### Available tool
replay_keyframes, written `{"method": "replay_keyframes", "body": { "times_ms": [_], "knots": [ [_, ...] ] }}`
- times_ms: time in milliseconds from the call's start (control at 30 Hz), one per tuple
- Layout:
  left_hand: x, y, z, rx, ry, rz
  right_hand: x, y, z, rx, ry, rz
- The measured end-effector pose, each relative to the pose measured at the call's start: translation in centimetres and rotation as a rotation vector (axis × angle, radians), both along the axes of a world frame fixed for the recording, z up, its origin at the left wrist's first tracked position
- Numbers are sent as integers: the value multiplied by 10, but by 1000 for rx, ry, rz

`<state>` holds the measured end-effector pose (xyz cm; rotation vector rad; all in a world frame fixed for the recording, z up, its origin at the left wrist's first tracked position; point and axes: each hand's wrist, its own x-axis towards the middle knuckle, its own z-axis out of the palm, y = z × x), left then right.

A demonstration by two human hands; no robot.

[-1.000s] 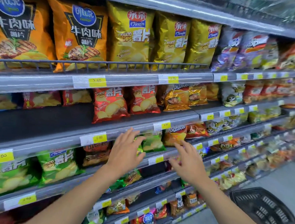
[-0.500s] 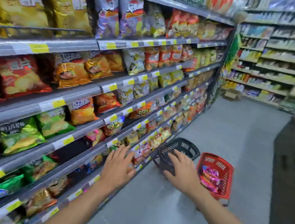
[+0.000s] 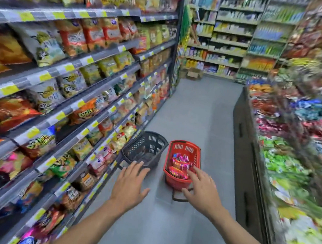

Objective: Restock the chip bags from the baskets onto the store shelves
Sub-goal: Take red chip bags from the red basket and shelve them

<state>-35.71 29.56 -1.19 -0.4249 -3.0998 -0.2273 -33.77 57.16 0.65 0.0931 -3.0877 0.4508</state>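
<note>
Two baskets stand on the grey aisle floor ahead of me. The red basket holds pink and red chip bags. To its left, a black basket sits against the shelf base and looks empty. My left hand is stretched out with fingers spread, below the black basket and holding nothing. With fingers straight, my right hand reaches over the red basket's near right corner, also holding nothing. The snack shelves full of chip bags run along my left.
A low dark display counter heaped with packets lines the right side of the aisle. A cardboard box sits on the floor at the far end, before shelves of bottles. The floor between shelf and counter is a narrow strip.
My view has swung right, from facing the shelf to looking down the aisle. Both hands have come off the shelf and dropped toward the baskets, which are nearer and fully in view.
</note>
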Motion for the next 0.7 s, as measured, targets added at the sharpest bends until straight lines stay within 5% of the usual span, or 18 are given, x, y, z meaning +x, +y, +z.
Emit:
{"method": "replay_keyframes", "body": {
  "times_ms": [700],
  "knots": [
    [-290, 116, -79, -9, -271, -155, -230, 105, -92, -9, -256, -210]
  ]
}}
